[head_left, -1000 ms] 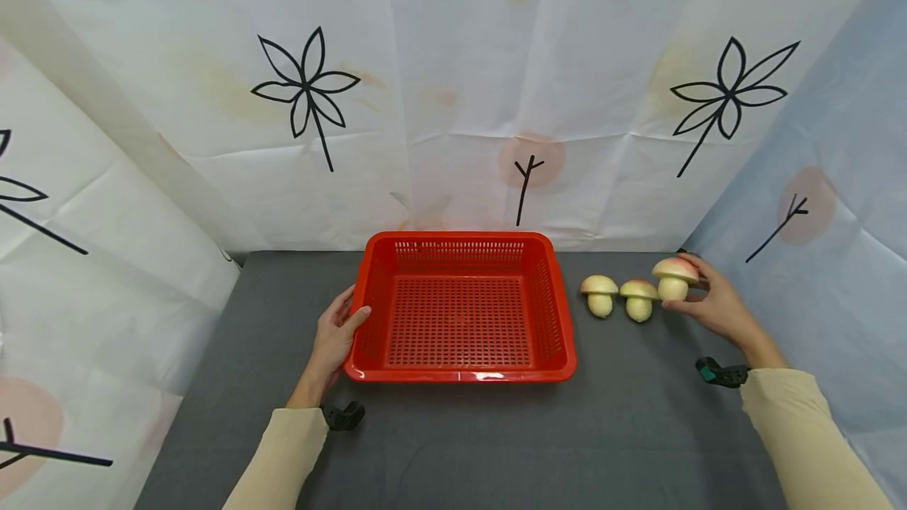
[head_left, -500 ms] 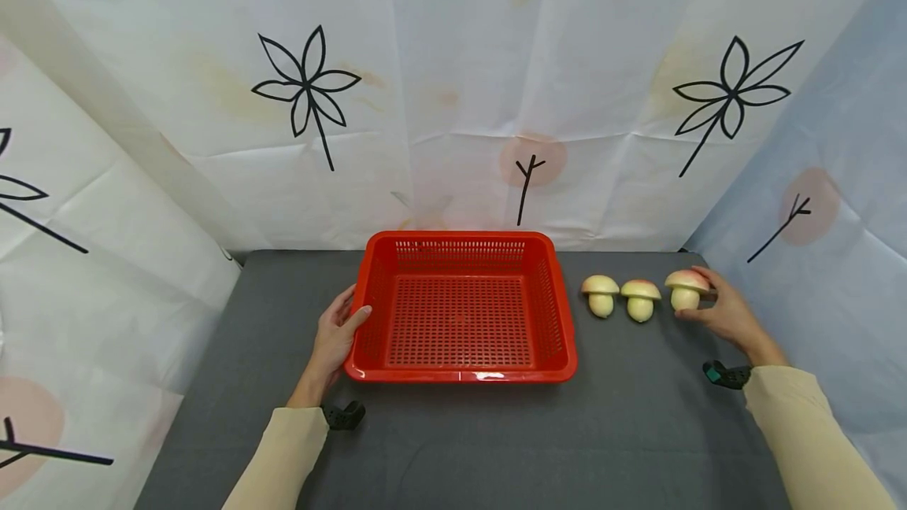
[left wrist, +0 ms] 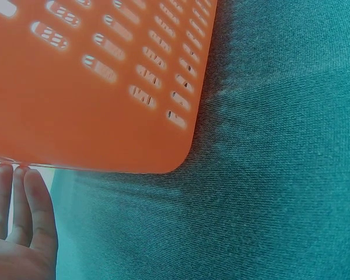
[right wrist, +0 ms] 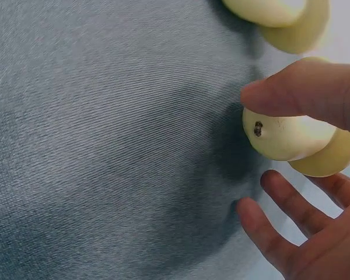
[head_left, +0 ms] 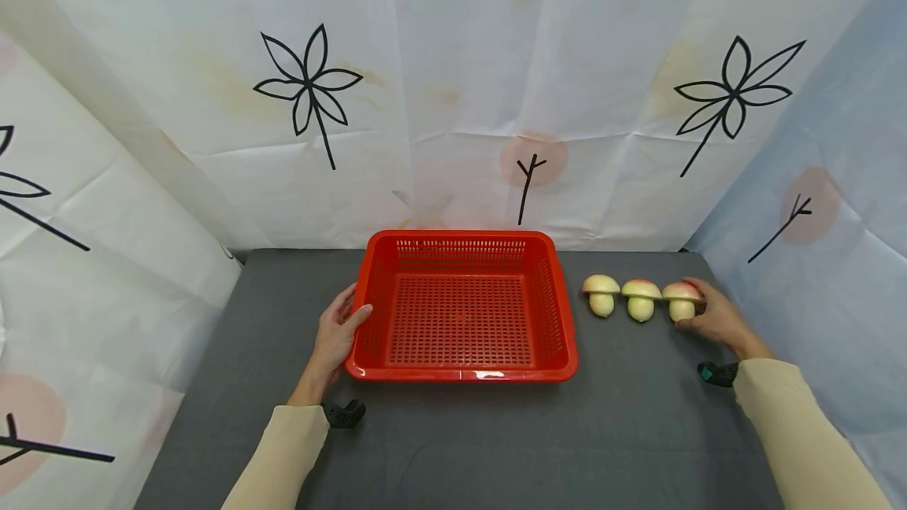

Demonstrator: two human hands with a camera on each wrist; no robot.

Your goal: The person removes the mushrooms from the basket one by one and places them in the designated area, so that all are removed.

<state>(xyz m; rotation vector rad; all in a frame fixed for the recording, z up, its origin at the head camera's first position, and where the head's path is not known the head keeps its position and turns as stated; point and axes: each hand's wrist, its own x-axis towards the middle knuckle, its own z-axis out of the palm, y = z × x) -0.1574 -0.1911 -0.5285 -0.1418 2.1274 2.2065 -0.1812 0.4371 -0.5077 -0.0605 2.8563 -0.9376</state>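
A red plastic basket (head_left: 464,375) with slotted sides stands on the grey table. My left hand (head_left: 333,341) grips its left side, thumb over the rim and fingers along the outside; in the left wrist view fingertips (left wrist: 34,175) meet the basket's edge. Three toy mushrooms with pinkish-yellow caps form a row right of the basket: a left one (head_left: 601,297), a middle one (head_left: 641,300) and a right one (head_left: 682,303). My right hand (head_left: 719,323) holds the right mushroom, thumb across its pale stem (right wrist: 280,140). The other fingers spread beside it, partly hidden in the head view.
White cloth (head_left: 453,101) printed with plants hangs behind the table (head_left: 496,447) and along both sides. The right-hand cloth (head_left: 815,258) comes close to my right hand.
My right hand moved the right mushroom slightly right, then down and back left to the end of the row, close to the middle mushroom. The left hand and basket stayed put.
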